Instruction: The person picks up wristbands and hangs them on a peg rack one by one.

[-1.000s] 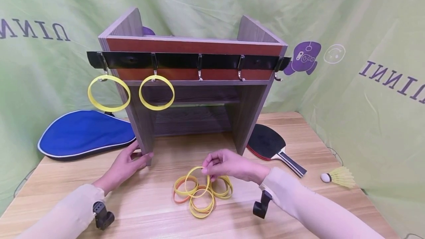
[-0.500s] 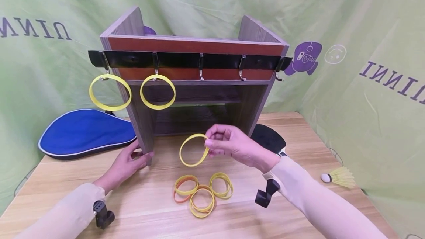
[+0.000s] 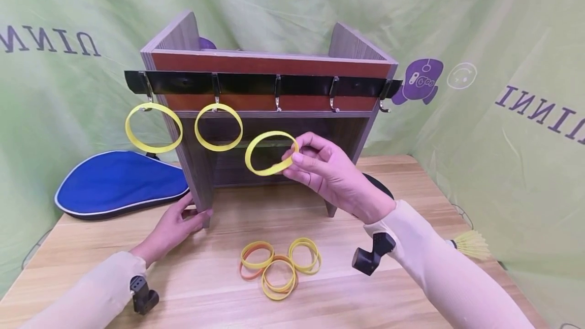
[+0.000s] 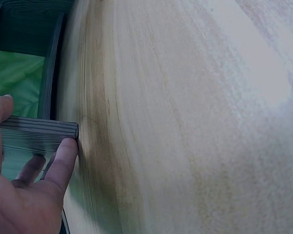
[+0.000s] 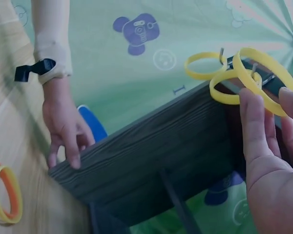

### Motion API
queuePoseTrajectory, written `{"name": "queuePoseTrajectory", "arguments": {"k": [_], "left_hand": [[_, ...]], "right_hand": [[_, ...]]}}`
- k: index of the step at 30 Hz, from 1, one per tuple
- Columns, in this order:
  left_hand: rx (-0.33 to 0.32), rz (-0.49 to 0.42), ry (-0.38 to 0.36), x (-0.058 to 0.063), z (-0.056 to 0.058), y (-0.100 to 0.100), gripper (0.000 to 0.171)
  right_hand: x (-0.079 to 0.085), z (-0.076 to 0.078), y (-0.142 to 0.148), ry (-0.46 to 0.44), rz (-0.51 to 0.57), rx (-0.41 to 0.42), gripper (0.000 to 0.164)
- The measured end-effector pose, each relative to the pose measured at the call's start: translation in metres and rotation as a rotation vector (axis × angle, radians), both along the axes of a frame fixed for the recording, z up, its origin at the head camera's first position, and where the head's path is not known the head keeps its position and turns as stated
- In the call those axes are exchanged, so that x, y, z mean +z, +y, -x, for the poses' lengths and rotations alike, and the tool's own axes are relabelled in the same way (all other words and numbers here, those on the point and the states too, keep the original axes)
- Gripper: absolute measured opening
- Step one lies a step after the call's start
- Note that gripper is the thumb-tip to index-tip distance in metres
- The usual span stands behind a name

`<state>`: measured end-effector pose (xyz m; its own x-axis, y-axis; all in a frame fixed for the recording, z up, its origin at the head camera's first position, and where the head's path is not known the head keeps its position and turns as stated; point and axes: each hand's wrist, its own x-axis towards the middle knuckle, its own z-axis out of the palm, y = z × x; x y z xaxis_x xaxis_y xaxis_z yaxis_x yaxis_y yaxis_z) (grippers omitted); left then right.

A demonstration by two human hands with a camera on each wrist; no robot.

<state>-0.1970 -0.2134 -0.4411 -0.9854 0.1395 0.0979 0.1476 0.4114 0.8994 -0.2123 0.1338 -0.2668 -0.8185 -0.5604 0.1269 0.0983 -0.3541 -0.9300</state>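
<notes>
Table (image 3: 205,298): beneath shelf (image 3: 274,64)
Left hand (image 3: 175,225): gripping left panel (image 3: 194,176)
Right hand (image 3: 332,174): pinching yellow ring (image 3: 249,155)
Risk: loose pinch could drop ring

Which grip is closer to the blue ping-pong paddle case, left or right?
Left. The left grip is close by the right end of the blue ping-pong paddle case, holding the shelf unit. The right grip is farther right, before the shelf unit, pinching a yellow ring.
</notes>
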Motion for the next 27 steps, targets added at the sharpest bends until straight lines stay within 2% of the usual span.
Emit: {"name": "queuePoseTrajectory", "arguments": {"k": [8, 13, 16, 23, 27], "left_hand": [[0.008, -0.004, -0.009, -0.001, 0.000, 0.000, 0.059], [0.006, -0.004, -0.009, 0.000, -0.001, 0.000, 0.060], [0.004, -0.012, -0.010, -0.001, -0.001, 0.000, 0.060], [-0.002, -0.044, -0.007, -0.003, 0.002, -0.002, 0.058], [-0.006, -0.046, 0.000, -0.004, 0.002, -0.002, 0.059]], "right_hand": [[0.014, 0.000, -0.006, 0.011, 0.096, -0.049, 0.014], [0.017, 0.002, -0.011, -0.006, 0.141, -0.053, 0.010], [0.015, 0.003, -0.013, -0.031, 0.157, -0.050, 0.015], [0.010, 0.007, -0.015, -0.044, 0.140, -0.072, 0.010], [0.008, 0.007, -0.014, -0.048, 0.107, -0.079, 0.018]]}}
